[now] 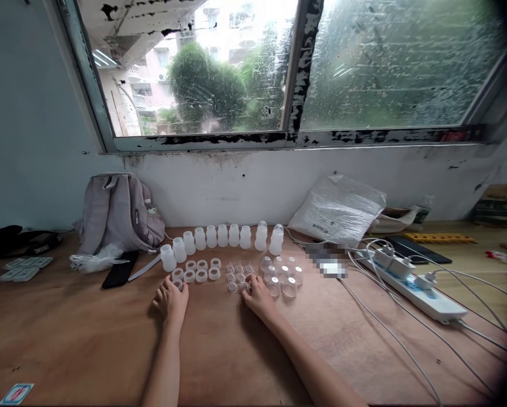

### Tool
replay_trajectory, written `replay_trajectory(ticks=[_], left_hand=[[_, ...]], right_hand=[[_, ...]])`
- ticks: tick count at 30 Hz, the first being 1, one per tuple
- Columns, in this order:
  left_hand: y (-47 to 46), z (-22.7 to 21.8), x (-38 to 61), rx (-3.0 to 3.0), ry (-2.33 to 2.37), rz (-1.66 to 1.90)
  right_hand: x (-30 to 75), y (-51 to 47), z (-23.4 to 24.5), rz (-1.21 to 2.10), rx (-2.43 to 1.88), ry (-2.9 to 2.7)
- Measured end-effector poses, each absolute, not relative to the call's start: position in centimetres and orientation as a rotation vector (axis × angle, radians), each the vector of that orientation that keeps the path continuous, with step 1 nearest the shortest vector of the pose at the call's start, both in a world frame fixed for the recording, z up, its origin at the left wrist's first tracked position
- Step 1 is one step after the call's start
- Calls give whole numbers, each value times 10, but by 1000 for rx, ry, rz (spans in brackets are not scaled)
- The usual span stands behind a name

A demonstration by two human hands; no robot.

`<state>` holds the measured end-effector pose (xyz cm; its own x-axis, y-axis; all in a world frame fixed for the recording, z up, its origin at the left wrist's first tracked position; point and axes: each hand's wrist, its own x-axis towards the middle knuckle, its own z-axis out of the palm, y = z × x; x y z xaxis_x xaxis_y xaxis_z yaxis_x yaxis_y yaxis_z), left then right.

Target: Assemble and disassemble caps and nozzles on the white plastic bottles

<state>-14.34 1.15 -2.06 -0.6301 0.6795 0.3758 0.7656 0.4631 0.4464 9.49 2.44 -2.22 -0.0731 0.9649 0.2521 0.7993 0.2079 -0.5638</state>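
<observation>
My left hand (pixel 170 298) rests on the brown table (pixel 87 339) with its fingers curled round a white ring (pixel 177 282) at the near end of a group of white rings (pixel 201 270). My right hand (pixel 257 295) lies beside it, fingers bent onto small clear caps (pixel 238 277). A row of white plastic bottles (pixel 211 237) stands behind both hands. Clear domed lids (pixel 284 277) lie just right of my right hand.
A grey backpack (pixel 120 212) leans on the wall at the left, with a black phone (pixel 120 270) and a plastic bag (pixel 94 260) before it. A white power strip (pixel 410 285) with plugs and cables lies to the right, behind it a white bag (pixel 340 212).
</observation>
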Motion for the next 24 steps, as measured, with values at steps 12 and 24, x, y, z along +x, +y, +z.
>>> replay_trajectory(ticks=[12, 24], left_hand=[[13, -30, -146, -1542, -2541, -763], [13, -29, -145, -1575, -2513, -837]], right_hand=[[91, 21, -20, 314, -1656, -1941], [92, 23, -24, 311, -1586, -1917]])
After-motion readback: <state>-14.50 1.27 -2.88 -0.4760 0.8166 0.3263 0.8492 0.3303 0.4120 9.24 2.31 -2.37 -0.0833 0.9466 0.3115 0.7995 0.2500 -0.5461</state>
